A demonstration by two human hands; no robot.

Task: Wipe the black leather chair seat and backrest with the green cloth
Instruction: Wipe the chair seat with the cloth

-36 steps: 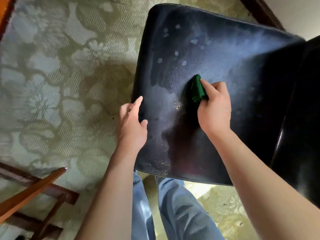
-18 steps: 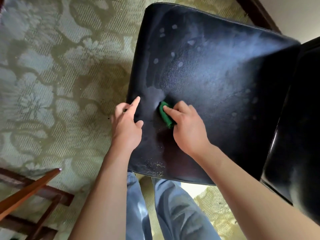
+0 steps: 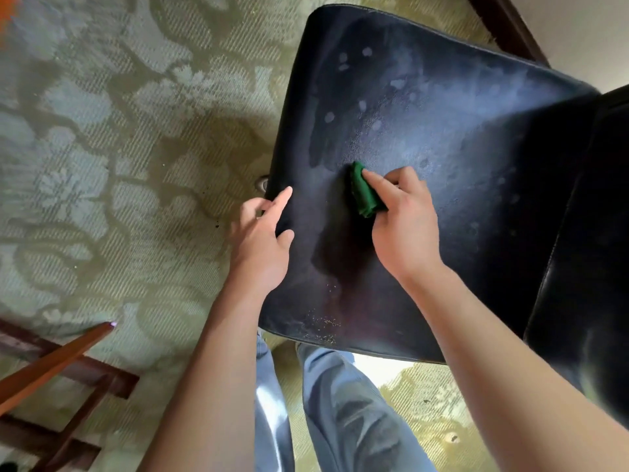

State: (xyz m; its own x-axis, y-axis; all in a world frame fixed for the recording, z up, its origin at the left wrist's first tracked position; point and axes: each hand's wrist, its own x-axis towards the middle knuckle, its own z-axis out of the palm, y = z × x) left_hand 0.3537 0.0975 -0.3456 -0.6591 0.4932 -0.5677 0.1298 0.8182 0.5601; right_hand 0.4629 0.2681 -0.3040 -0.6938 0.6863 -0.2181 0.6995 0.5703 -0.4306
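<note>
Cloth [image 3: 364,190], green and bunched into a small wad, lies pressed on the black leather seat [image 3: 459,137] a little left of the seat's middle. The right hand [image 3: 403,226] has it in a closed grip: the forefinger lies stretched along the top of the wad and the other fingers curl over its near side. The left hand [image 3: 262,240] rests at the seat's left edge, its grip loose and holding nothing; the forefinger points out flat across the leather, the thumb touches the surface, and the remaining fingers bend down over the edge.

The seat shows a pale, hazy film over much of its far half, with small round light spots scattered toward the far left corner. Around and just below the cloth the leather looks darker. Fine light specks gather near the front edge. At the right the backrest [image 3: 585,267] rises, glossy and black, meeting the seat along a dark seam.

Beneath the chair spreads a carpet [image 3: 112,137] in olive and pale grey-blue with a large floral pattern. Blue jeans [image 3: 343,413] show under the front edge of the seat. Dark wooden furniture legs [image 3: 64,366] stand at the lower left, and a dark wooden strip [image 3: 507,25] crosses the upper right beside a pale wall [image 3: 585,32]. No readable writing or labels can be made out.
</note>
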